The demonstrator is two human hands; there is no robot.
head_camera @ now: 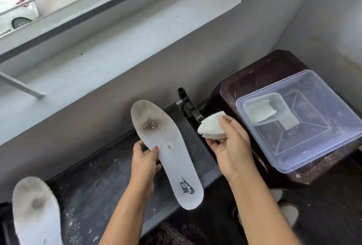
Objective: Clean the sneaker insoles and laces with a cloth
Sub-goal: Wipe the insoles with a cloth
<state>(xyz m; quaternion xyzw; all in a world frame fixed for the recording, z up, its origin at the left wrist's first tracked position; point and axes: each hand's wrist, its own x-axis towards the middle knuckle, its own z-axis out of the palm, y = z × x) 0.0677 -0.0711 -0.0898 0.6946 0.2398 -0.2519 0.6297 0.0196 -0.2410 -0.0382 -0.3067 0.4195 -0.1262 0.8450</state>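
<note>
Your left hand grips the insole at its mid edge, thumb on top, holding it over the dark bench with the toe toward the wall. It is off-white, with a dark smudge at the forefoot, pale flecks there, perhaps lather, and droplets down its length. "NIKE" and a swoosh sit at the heel; the small mid-sole mark is too small to read. Your right hand pinches a bunched white cloth just beside the insole, apart from it. A second stained insole lies at lower left.
</note>
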